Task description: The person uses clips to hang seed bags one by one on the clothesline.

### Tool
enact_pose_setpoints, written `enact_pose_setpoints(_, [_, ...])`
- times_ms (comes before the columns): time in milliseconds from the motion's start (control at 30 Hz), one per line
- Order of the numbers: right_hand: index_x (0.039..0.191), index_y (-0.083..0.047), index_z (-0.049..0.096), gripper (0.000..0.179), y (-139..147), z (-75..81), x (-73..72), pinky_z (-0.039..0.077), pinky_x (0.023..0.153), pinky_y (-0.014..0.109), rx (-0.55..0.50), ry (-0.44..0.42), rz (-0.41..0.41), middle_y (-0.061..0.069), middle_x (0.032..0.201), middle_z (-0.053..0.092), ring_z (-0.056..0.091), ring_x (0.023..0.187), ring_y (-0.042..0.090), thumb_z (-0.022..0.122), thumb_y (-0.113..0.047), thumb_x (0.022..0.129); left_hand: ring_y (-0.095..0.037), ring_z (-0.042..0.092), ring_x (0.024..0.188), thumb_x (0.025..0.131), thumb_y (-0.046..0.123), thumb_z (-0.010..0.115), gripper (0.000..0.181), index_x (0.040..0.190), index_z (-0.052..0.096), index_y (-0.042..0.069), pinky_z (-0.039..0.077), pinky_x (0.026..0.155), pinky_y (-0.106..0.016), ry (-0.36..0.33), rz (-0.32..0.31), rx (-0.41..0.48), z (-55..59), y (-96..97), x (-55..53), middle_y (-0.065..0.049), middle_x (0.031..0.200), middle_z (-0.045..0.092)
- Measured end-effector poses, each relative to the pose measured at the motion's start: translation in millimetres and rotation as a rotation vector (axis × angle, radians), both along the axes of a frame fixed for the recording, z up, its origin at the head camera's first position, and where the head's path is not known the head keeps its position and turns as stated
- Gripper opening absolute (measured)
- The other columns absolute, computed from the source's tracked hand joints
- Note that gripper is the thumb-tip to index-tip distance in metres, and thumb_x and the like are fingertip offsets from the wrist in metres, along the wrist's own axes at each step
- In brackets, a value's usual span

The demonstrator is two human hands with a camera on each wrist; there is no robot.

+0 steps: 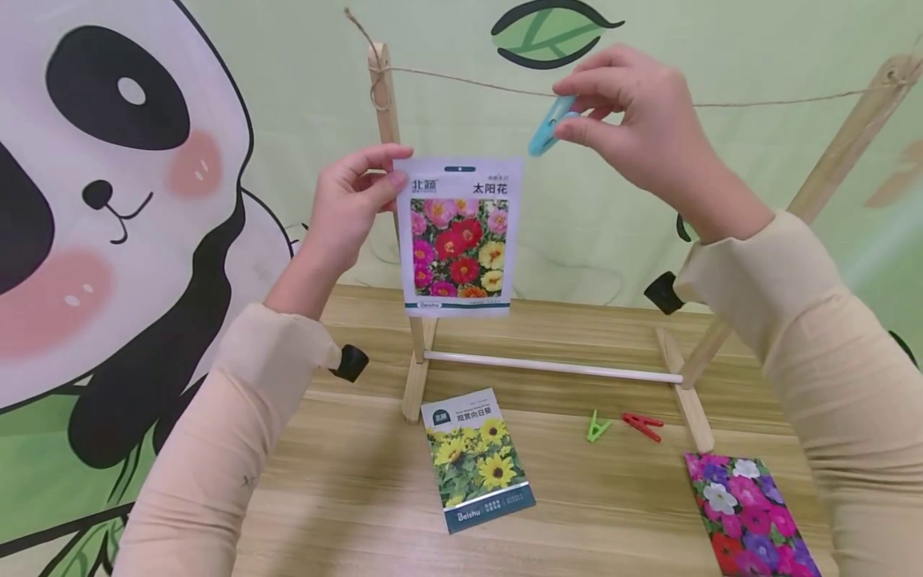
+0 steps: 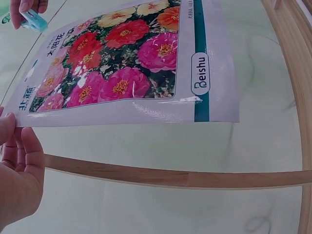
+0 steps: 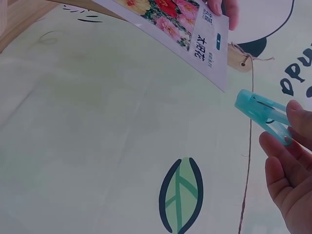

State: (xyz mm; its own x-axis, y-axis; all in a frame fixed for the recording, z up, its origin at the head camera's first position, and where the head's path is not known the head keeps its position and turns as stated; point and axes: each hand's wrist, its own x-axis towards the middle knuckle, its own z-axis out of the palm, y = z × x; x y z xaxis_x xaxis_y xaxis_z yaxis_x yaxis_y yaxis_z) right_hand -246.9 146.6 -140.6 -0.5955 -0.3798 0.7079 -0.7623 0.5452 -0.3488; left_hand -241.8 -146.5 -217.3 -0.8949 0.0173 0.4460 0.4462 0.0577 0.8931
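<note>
My left hand (image 1: 360,196) pinches the top left corner of a seed packet (image 1: 459,248) printed with red, pink and yellow flowers. The packet hangs upright just below the twine (image 1: 469,81), in front of the left post. Up and to the right, my right hand (image 1: 627,112) pinches a blue clothespin (image 1: 550,127) between thumb and fingers, close to the twine. In the right wrist view the clothespin (image 3: 258,112) points its nose toward the packet's upper corner (image 3: 214,73), with a gap between them.
The twine runs between two wooden posts (image 1: 385,104) joined low down by a white rod (image 1: 555,366). On the table (image 1: 339,489) lie a sunflower seed packet (image 1: 477,461), a green clothespin (image 1: 598,426), a red clothespin (image 1: 642,425) and a petunia packet (image 1: 750,513). A panda backdrop (image 1: 216,240) stands behind.
</note>
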Motion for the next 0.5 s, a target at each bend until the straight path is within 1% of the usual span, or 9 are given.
enact_pose_setpoints(100, [0.121,0.008,0.076,0.029,-0.9,3.5,0.1,0.049,0.086,0.008,0.014,-0.01,-0.014,0.014,0.115,0.069,0.057,0.087,-0.016,0.08,0.0,0.094,-0.012,0.062,0.091,0.106,-0.003,0.06,0.028,0.133,0.067,-0.01,0.055,0.079,-0.017,-0.005,0.002,0.006,2.3,1.1,-0.7,0.0,0.102,0.054])
enact_pose_setpoints(233, [0.123,0.007,0.076,0.029,-1.6,7.1,0.6,0.049,0.086,0.008,0.031,-0.031,-0.041,0.015,0.117,0.068,0.056,0.088,-0.015,0.079,-0.002,0.096,-0.013,0.062,0.093,0.106,-0.002,0.06,0.028,0.132,0.068,-0.008,0.056,0.081,-0.018,-0.005,0.007,0.008,4.5,2.3,-1.3,0.0,0.103,0.055])
enact_pose_setpoints(367, [0.124,0.007,0.076,0.029,-2.7,10.3,-0.6,0.049,0.087,0.009,0.033,-0.051,-0.056,0.016,0.12,0.068,0.056,0.088,-0.014,0.079,-0.003,0.096,-0.015,0.062,0.095,0.106,-0.001,0.061,0.026,0.13,0.071,-0.006,0.055,0.082,-0.018,0.001,0.006,0.012,6.9,2.8,-1.4,0.0,0.103,0.056])
enact_pose_setpoints(500, [0.124,0.006,0.076,0.029,-4.5,14.1,-2.9,0.05,0.089,0.009,0.025,-0.069,-0.064,0.014,0.122,0.067,0.058,0.088,-0.013,0.078,-0.004,0.097,-0.015,0.062,0.096,0.106,-0.001,0.061,0.024,0.128,0.072,-0.004,0.055,0.082,-0.019,0.016,0.001,0.031,10.2,3.9,-2.1,0.0,0.102,0.056])
